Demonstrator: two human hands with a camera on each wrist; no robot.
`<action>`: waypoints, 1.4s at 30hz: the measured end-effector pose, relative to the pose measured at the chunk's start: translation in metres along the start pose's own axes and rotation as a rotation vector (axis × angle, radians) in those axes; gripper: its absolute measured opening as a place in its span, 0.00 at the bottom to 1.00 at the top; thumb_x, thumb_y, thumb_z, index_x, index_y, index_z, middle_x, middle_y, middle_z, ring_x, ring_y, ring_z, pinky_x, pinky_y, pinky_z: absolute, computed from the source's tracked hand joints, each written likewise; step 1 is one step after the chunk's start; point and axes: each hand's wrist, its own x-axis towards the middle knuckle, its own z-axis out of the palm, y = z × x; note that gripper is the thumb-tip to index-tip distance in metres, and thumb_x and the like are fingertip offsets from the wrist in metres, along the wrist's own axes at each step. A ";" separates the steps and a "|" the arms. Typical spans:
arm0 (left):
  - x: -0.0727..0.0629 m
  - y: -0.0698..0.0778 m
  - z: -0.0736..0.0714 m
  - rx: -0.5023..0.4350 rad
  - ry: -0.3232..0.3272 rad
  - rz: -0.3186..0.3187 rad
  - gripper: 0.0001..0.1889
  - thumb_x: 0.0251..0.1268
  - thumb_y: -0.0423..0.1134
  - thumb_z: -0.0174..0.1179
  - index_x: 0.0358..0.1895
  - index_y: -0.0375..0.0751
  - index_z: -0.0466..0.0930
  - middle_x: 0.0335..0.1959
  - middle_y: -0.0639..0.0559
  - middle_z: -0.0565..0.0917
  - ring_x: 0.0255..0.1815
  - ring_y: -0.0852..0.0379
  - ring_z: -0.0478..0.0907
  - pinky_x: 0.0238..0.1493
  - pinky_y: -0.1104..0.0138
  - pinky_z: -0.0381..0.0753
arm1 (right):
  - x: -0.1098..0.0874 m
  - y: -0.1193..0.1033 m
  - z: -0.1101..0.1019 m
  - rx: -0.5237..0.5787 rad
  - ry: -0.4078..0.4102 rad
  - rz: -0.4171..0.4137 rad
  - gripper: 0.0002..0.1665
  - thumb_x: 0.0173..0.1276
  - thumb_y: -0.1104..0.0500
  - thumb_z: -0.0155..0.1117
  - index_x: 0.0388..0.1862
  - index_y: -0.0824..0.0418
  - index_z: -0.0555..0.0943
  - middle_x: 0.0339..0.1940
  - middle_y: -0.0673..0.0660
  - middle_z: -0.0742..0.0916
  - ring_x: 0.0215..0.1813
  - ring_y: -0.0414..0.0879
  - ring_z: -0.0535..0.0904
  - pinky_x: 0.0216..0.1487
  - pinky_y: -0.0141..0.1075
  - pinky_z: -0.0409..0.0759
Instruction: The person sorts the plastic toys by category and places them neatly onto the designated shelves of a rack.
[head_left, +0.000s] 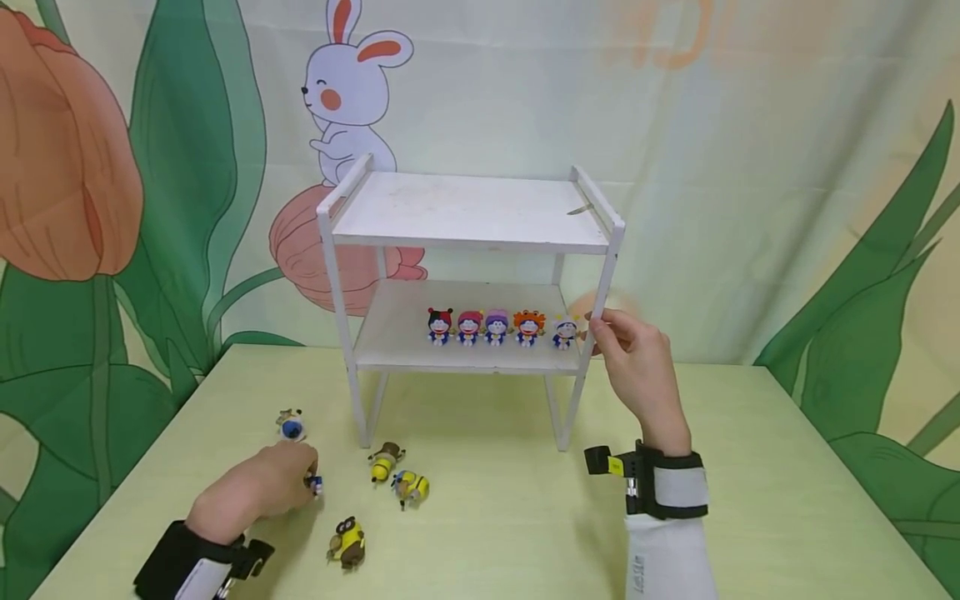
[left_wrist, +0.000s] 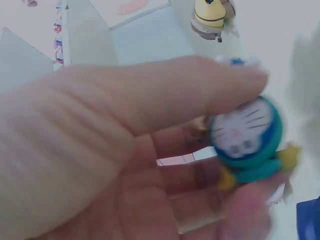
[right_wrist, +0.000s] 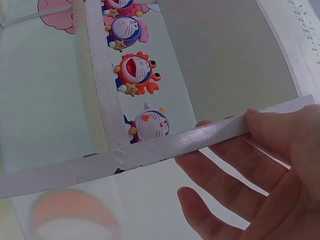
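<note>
Over the table's left side my left hand [head_left: 258,483] holds a small cat figurine [left_wrist: 247,130] with a whiskered white face and a teal-blue body. In the left wrist view the thumb lies across its top and the fingers curl behind and under it. My right hand [head_left: 637,367] pinches the front right leg [right_wrist: 185,140] of a white two-tier shelf [head_left: 465,208] between thumb and fingers. Just inside that leg, on the lower tier, stands a white-hooded cat figurine [right_wrist: 152,125]. Beside it, an orange crab-hooded figurine [head_left: 528,328] ends a row of several similar ones.
Yellow minion figurines [head_left: 386,462] lie on the table in front of the shelf, one with goggles [head_left: 348,543] nearer me. A blue-and-white figurine [head_left: 291,427] lies beyond my left hand. Flat on the top tier is a small thin blade-like piece [head_left: 580,210]. A printed curtain [head_left: 720,183] hangs behind.
</note>
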 end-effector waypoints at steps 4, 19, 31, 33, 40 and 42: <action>0.001 0.001 -0.002 0.032 0.083 0.053 0.07 0.61 0.29 0.64 0.37 0.35 0.74 0.30 0.47 0.74 0.29 0.51 0.69 0.31 0.60 0.70 | 0.000 0.000 0.000 0.001 -0.001 0.007 0.16 0.76 0.59 0.56 0.51 0.69 0.82 0.38 0.64 0.88 0.36 0.53 0.84 0.43 0.52 0.82; -0.002 0.004 -0.004 -0.016 0.281 0.297 0.08 0.65 0.34 0.63 0.41 0.31 0.80 0.31 0.50 0.71 0.32 0.56 0.67 0.34 0.63 0.71 | -0.001 -0.002 0.001 -0.013 0.005 0.018 0.15 0.76 0.58 0.57 0.50 0.67 0.83 0.38 0.62 0.88 0.37 0.56 0.84 0.43 0.51 0.81; 0.000 0.008 -0.001 -0.035 0.290 0.285 0.12 0.69 0.32 0.58 0.49 0.26 0.78 0.34 0.47 0.71 0.32 0.56 0.67 0.32 0.63 0.73 | -0.001 -0.002 0.002 -0.026 0.015 -0.009 0.15 0.76 0.58 0.56 0.51 0.68 0.83 0.38 0.63 0.88 0.35 0.53 0.84 0.42 0.50 0.82; 0.000 0.009 0.000 -0.027 0.313 0.293 0.13 0.68 0.31 0.59 0.51 0.25 0.78 0.34 0.47 0.72 0.32 0.56 0.68 0.33 0.63 0.73 | -0.001 -0.002 0.002 -0.021 0.011 -0.008 0.16 0.76 0.58 0.56 0.51 0.68 0.83 0.39 0.63 0.88 0.35 0.53 0.84 0.42 0.50 0.82; 0.000 0.010 -0.001 -0.060 0.382 0.330 0.09 0.64 0.30 0.63 0.43 0.32 0.73 0.32 0.50 0.72 0.31 0.57 0.70 0.31 0.63 0.73 | -0.001 -0.001 0.002 -0.031 0.019 -0.017 0.16 0.76 0.58 0.56 0.52 0.68 0.83 0.39 0.65 0.88 0.35 0.53 0.84 0.42 0.51 0.82; 0.000 0.010 -0.002 -0.075 0.371 0.328 0.10 0.63 0.30 0.64 0.41 0.34 0.71 0.31 0.50 0.72 0.29 0.57 0.68 0.30 0.64 0.72 | -0.001 0.000 0.002 -0.030 0.020 -0.016 0.16 0.76 0.59 0.57 0.52 0.68 0.83 0.39 0.64 0.88 0.35 0.53 0.84 0.42 0.51 0.82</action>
